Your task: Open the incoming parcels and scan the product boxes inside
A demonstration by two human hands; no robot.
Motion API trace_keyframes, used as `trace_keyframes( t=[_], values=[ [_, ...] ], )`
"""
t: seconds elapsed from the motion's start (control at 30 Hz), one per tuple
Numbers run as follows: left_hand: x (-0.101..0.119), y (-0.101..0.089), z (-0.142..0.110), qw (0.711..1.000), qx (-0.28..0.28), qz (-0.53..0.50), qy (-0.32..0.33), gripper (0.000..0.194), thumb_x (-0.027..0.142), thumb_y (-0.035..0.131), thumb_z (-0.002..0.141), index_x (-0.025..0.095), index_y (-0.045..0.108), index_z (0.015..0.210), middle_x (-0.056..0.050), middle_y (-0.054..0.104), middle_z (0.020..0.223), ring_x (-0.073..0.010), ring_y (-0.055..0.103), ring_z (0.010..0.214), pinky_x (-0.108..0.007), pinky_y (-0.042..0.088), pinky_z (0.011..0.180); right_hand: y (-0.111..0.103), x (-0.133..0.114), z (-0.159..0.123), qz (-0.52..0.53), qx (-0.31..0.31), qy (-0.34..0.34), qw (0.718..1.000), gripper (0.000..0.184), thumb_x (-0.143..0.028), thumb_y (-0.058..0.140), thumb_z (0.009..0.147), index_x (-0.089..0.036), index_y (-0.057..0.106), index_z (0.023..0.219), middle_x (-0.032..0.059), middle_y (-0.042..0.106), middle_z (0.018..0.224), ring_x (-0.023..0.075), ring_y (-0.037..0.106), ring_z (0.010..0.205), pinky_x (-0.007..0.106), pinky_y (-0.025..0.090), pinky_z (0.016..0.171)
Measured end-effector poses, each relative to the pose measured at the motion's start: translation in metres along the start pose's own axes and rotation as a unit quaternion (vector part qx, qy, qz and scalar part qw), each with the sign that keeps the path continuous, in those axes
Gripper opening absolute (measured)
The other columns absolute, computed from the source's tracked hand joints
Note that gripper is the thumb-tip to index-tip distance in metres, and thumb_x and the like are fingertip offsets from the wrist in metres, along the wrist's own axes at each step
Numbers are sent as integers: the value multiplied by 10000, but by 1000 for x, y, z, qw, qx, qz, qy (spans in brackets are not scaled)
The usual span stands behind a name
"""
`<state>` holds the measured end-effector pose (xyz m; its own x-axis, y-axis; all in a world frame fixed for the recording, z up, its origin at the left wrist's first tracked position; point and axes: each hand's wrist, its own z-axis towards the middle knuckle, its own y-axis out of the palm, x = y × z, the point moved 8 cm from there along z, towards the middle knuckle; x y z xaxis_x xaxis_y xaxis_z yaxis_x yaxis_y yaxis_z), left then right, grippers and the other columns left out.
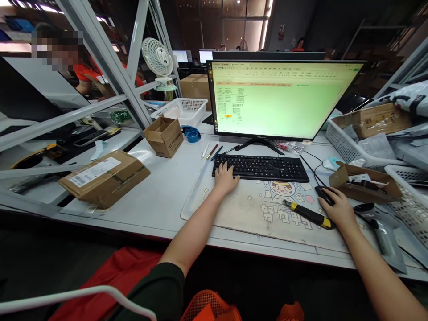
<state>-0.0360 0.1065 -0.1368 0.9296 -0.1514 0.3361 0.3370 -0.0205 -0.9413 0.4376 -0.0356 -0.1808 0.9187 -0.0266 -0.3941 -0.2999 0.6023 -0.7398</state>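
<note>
My left hand [226, 179] rests on the left end of a black keyboard [267, 167], its fingers spread over the keys. Cupped over a black computer mouse [323, 194] is my right hand [339, 209], at the right side of a pale printed desk mat [239, 211]. A yellow and black utility knife [309, 215] lies on the mat just left of my right hand, blade end pointing left. Behind the keyboard stands a monitor [277, 104] showing a spreadsheet on a greenish screen; its text is too small to read.
Several pens [211, 152], an open small carton [163, 137] and a taped, labelled box [105, 178] lie to the left. White baskets [354, 145], an open cardboard box [368, 185] and a scanner-like grey device [384, 240] crowd the right. A co-worker [85, 71] is beyond the metal frame.
</note>
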Motion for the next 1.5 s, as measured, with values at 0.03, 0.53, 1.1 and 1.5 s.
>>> trace_keyframes(
  t=[0.03,0.53,1.1,1.5],
  values=[
    [0,-1,0,1000,2,-1,-1,663,488,545,1013,173,496,1594,-165,285,1747,-390,190,1643,-593,222,1330,0,0,0,0,0,0,1000,609,-625,551,881,-187,777,1239,164,656,1398,394,634,1278,586,516,1122],
    [-3,-3,7,999,29,-29,18,553,411,582,1014,104,584,1475,-198,358,1704,-361,239,1633,-556,312,1309,-21,-15,-3,16,60,-14,998,519,-551,613,926,-186,773,1259,159,668,1384,363,642,1281,534,501,1165],
    [6,1,-1,999,-7,-28,18,557,431,585,1008,164,574,1496,-184,265,1749,-393,98,1663,-686,180,1311,-14,-12,-5,-11,36,-15,999,511,-527,575,913,-195,777,1244,159,666,1375,382,649,1257,572,532,1113],
    [3,1,-1,1000,-8,-18,1,572,454,551,1016,202,560,1529,-149,301,1741,-410,155,1648,-696,187,1307,-10,-8,-4,-19,30,-14,999,511,-522,570,919,-185,783,1240,165,669,1363,382,649,1247,582,524,1123]
  ],
)
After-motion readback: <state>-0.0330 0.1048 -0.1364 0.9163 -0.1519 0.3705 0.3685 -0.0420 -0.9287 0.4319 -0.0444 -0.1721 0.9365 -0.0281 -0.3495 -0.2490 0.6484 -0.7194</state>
